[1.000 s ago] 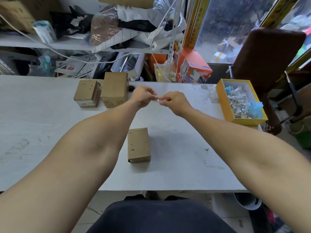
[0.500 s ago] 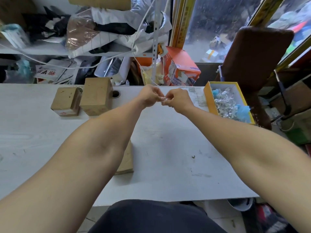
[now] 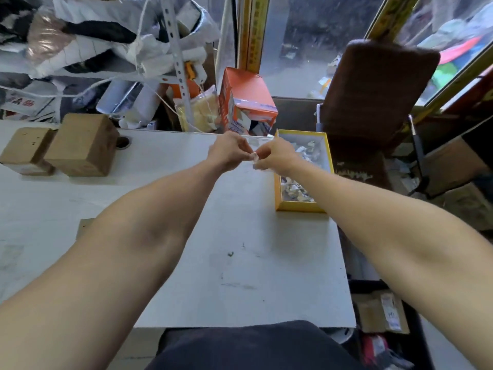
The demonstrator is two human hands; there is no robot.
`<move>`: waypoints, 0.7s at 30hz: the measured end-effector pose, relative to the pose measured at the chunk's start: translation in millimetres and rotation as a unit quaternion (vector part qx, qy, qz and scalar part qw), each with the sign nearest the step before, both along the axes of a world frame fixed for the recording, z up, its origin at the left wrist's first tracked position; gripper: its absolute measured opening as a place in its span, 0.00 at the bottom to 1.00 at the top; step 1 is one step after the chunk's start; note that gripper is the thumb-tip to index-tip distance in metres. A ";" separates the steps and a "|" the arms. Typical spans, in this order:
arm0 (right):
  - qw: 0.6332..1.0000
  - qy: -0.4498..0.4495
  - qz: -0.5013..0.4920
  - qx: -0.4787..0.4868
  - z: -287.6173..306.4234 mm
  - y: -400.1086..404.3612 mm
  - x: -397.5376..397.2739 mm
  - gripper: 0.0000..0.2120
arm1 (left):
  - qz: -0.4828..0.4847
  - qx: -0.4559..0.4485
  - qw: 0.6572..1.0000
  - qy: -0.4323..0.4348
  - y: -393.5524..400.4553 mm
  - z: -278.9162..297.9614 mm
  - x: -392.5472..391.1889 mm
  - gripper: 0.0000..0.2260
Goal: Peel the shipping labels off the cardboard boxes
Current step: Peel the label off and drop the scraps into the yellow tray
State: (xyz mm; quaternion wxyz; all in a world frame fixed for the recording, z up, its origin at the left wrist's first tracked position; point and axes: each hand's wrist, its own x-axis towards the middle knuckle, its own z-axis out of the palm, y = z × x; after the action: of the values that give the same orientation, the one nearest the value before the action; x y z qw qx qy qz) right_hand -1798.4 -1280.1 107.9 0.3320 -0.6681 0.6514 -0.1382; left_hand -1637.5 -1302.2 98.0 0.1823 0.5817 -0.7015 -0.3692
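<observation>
My left hand point(image 3: 229, 153) and my right hand point(image 3: 277, 156) meet above the far part of the white table point(image 3: 240, 249), fingertips pinched together on a small crumpled white label scrap point(image 3: 254, 157). Two brown cardboard boxes stand at the back left: a smaller one point(image 3: 25, 149) and a taller one point(image 3: 82, 145). A third cardboard box point(image 3: 84, 225) lies nearer me, almost wholly hidden under my left forearm. Right beside my right hand sits a yellow tray point(image 3: 298, 206) holding several crumpled label scraps.
An orange carton point(image 3: 248, 100) and a cluttered shelf with bags and cords stand behind the table. A brown chair back point(image 3: 373, 89) is at the right. Cardboard boxes point(image 3: 378, 313) sit on the floor beyond the table's right edge.
Both hands, still pinching the scrap, have shifted right toward the yellow tray. The view has swung right, so the boxes now lie farther left.
</observation>
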 end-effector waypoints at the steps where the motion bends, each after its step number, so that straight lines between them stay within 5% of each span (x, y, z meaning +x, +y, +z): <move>1: 1.000 -0.010 -0.013 -0.011 -1.2 0.1 -9.6 0.09 | 0.005 -0.006 1.000 -0.003 -1.0 -1.0 -9.8 0.06; 5: 0.992 -0.085 -0.090 -0.027 -4.3 -0.2 -37.4 0.11 | 0.020 -0.009 0.999 -0.040 -6.4 -2.1 -41.7 0.08; 9: 0.996 -0.052 -0.064 -0.028 -4.5 -1.3 -60.5 0.09 | 0.032 0.074 0.994 0.071 -5.8 -9.8 -66.8 0.06; 16: 0.968 -0.178 -0.158 -0.075 -13.1 0.6 -95.0 0.03 | 0.024 0.079 0.990 0.116 -15.8 4.0 -110.1 0.04; 19: 0.945 -0.248 -0.207 -0.047 -4.9 -3.4 -116.2 0.13 | 0.027 0.070 0.991 0.112 -23.4 11.4 -125.4 0.06; 21: 0.956 -0.207 -0.207 -0.033 -3.8 -8.5 -135.6 0.22 | 0.021 0.072 0.993 0.092 -26.9 13.2 -131.5 0.06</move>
State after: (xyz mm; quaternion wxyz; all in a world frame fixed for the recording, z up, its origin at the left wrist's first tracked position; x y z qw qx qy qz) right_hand -1934.0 -1288.6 104.1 0.4018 -0.4862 0.6874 -0.3600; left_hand -1769.0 -1329.1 111.2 0.2116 0.5715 -0.6409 -0.4668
